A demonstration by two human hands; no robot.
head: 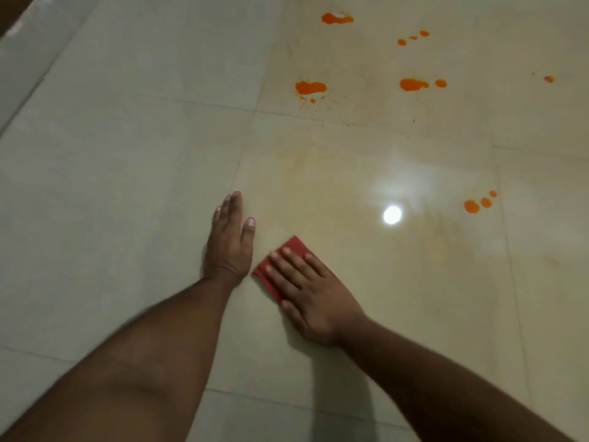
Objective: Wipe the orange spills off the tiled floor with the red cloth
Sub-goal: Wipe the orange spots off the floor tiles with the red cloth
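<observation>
Mid-wipe. Right hand (310, 291) flat, fingers straight, pressing red cloth (294, 247); nothing clasped. Left hand (229, 240) flat on tiled floor (127, 154) just beside cloth. Orange spills (310, 88) remain well beyond cloth; next: slide cloth out to them.

Glossy, smooth pale tiled floor (127, 186) mirrors a lamp; the red cloth (294, 247) looks matt.

Dim scene, lamp glare (392, 215) (soft focus) on floor (127, 154).
</observation>
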